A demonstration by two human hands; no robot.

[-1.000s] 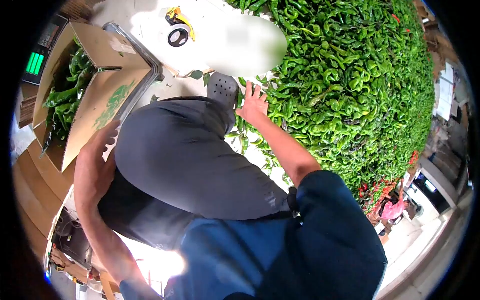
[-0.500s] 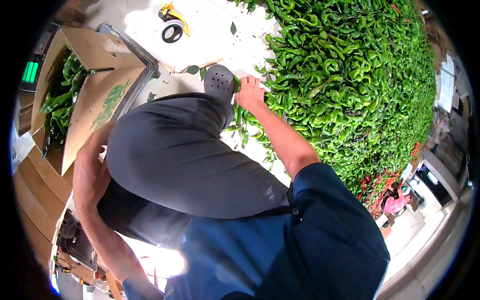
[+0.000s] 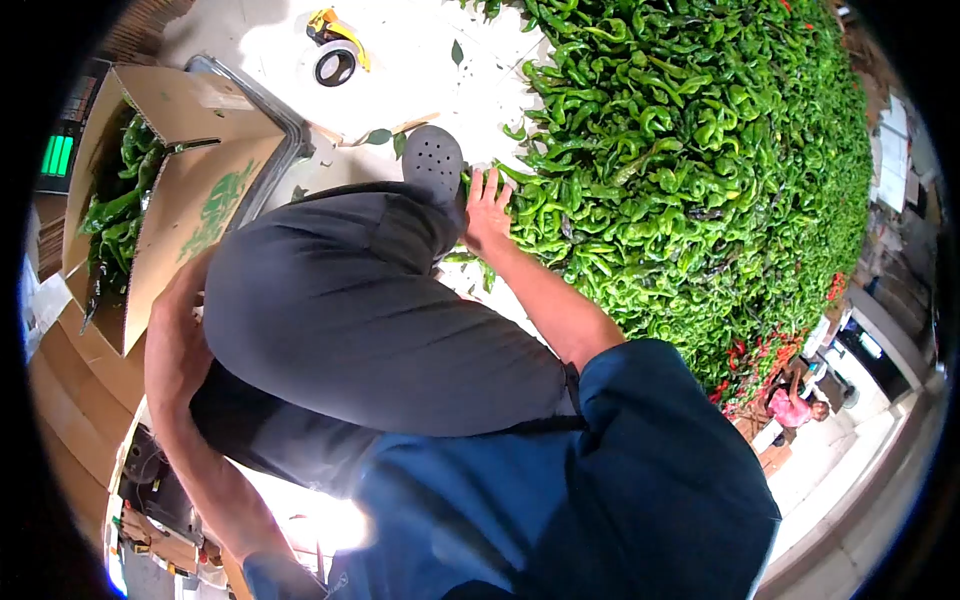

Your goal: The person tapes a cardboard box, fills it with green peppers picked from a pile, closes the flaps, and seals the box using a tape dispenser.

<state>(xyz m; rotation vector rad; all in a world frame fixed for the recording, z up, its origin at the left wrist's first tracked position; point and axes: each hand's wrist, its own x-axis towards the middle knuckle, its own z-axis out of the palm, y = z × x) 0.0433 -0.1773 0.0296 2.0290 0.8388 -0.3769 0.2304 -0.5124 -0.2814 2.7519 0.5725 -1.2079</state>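
Note:
My right hand (image 3: 487, 208) is at the near edge of a big heap of green peppers (image 3: 690, 150), just beside my grey clog (image 3: 433, 160). Its fingers are spread and stretched forward over a few peppers at the heap's edge, and no pepper is gripped in them. My left hand (image 3: 186, 292) is beside my bent knee, close to a cardboard box (image 3: 215, 175). The knee and the box hide its fingers. Inside the box lie green peppers (image 3: 122, 205).
A yellow tape dispenser (image 3: 340, 38) and a roll of tape (image 3: 335, 68) lie on the pale floor. Behind the box stands a scale with a green display (image 3: 57, 156). Red peppers (image 3: 770, 360) mark the heap's far end, where another person (image 3: 790, 408) in pink sits.
My right hand has shifted slightly left and down, and its fingers have spread out from a more curled position. The left arm stays by the knee. The view has moved slightly.

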